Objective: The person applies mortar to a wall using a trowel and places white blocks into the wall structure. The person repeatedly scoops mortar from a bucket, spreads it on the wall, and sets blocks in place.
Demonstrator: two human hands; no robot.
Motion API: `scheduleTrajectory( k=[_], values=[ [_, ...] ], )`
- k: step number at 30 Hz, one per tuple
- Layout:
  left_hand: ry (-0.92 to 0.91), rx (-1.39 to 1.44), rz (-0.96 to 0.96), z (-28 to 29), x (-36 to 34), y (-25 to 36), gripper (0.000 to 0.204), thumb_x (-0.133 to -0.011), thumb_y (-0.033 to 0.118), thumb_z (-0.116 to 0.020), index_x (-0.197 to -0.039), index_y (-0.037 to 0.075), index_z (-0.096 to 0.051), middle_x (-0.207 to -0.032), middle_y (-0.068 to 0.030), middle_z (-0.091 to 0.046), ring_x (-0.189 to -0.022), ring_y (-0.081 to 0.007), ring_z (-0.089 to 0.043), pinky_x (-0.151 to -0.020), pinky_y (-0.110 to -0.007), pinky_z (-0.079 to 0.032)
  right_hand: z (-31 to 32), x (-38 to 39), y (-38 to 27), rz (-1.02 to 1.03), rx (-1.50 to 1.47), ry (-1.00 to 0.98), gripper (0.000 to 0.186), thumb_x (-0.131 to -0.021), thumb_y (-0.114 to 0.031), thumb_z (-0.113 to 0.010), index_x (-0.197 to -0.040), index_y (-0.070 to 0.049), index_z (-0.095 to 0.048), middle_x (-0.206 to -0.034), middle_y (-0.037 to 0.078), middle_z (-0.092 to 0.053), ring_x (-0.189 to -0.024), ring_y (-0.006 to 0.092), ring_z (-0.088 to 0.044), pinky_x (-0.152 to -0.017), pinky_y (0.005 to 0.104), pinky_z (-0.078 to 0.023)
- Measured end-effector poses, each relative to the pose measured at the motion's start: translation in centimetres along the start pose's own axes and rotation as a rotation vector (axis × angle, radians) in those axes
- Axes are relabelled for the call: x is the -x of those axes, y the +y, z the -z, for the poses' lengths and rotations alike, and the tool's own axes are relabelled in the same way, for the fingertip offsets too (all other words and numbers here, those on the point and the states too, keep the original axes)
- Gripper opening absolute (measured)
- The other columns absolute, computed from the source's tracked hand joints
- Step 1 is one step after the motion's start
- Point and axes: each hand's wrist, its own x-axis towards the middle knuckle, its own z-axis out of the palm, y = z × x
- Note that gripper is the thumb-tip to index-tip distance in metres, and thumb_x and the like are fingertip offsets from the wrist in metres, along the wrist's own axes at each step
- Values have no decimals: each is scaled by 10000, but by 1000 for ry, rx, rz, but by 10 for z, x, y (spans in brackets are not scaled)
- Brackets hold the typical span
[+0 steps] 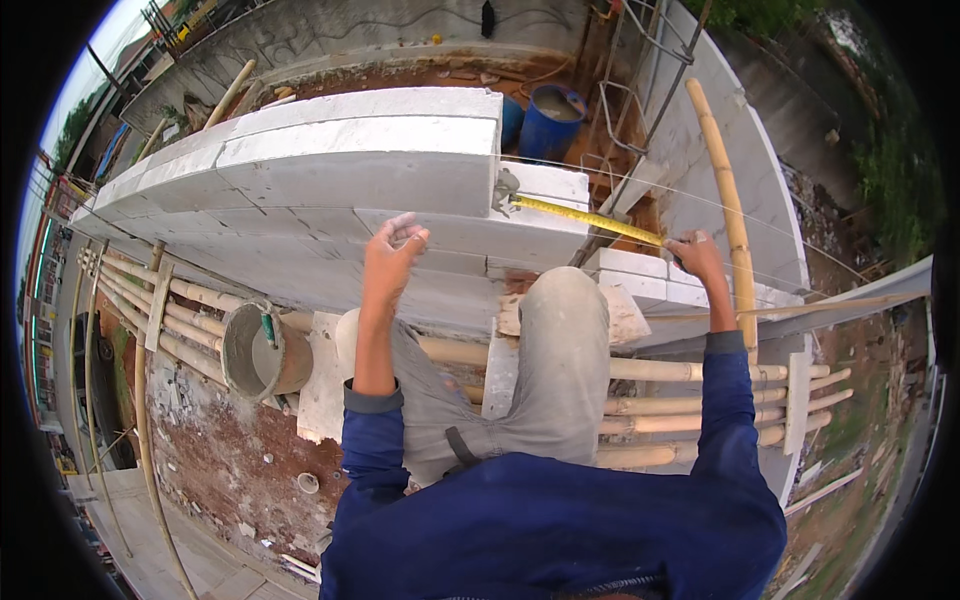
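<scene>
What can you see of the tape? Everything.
The tape is a thin yellow strip with dark markings, probably metal, drawn out and nearly straight. Its left end is by the grey mortar on the wall; whether it touches is unclear. It runs right, past the lower block, to the right hand, whose fingers grip it. Any case is mostly hidden there.
</scene>
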Motion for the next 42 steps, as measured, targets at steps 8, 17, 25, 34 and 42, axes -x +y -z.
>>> scheduleTrajectory(
  k=[8, 17, 25, 34, 42],
  values=[
    [-27, -23, 24, -2, -1, -3, 556, -958, 273, -780, -1424, 1, -648, -1195, -104, -725, -953, -149, -679, -825, -304, -538, -24, -16, -9, 38, -65, 53, 368, -922, -438, -705, -950, -89, -820, -704, 115, -715, -713, 301, -713, -697, 443, -546],
    [-52, -8, 30, -10, -2, -13, 520, -964, 270, -774, -1390, -10, -669, -1147, -100, -740, -935, -158, -688, -813, -309, -543, -24, -11, -8, -69, -63, -4, 403, -903, -470, -738, -1155, -172, -839, -851, 116, -795, -927, 341, -767, -888, 462, -590],
    [-76, 39, 91, -20, -13, -21, 524, -952, 284, -792, -1377, 0, -679, -1123, -70, -734, -917, -145, -674, -799, -284, -536, -28, -24, -11, -61, -111, -1, 365, -910, -447, -718, -1112, -167, -837, -881, 128, -790, -937, 364, -753, -872, 469, -585],
    [-47, 247, 8, -39, 28, -22, 610, -999, 379, -728, -1424, -42, -604, -1129, -126, -716, -899, -158, -688, -781, -317, -578, 29, -3, 11, 36, -362, -210, 372, -947, -295, -797, -1079, 46, -730, -721, 77, -648, -569, 139, -595, -508, 312, -454],
    [-70, 595, 27, -54, 131, -54, 774, -1108, 537, -538, -1601, -30, -355, -1325, -164, -570, -1091, -196, -647, -917, -364, -586, 87, 12, -70, 60, -384, -229, 413, -992, -417, -754, -1117, -33, -670, -770, 65, -643, -503, 141, -561, -444, 277, -445]
  ],
)
